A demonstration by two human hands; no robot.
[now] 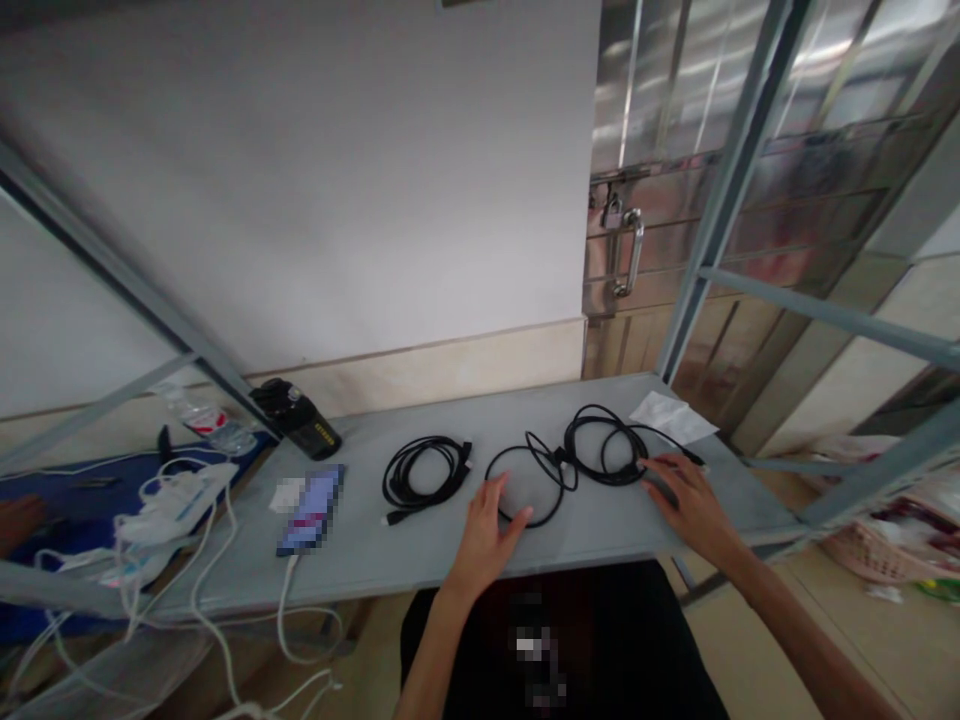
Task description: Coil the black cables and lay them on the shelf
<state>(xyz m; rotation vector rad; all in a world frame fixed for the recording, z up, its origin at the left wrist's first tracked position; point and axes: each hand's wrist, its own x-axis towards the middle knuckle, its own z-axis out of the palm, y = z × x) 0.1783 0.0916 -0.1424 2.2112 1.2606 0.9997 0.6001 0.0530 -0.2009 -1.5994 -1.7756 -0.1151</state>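
Three black cables lie on the grey tabletop (360,560). The left one is a neat coil (426,470) with its plugs showing. In the middle is a looser cable (525,450), a wide loop with a smaller twisted loop and a plug. My left hand (484,540) rests at the near left side of that loop, thumb and fingers apart, holding nothing. To the right sits another black coil (600,445), one end stretching out rightward. My right hand (686,505) is at its right edge, fingers apart, fingertips at or touching the cable.
A phone (311,510) with a white charging cord lies left. Behind it are a black cylindrical object (300,420) and a plastic bottle (210,420). White cables and power strips (172,510) crowd the blue surface, where another person's hand (21,522) shows. White paper (675,415) lies back right; metal posts (720,230) flank the table.
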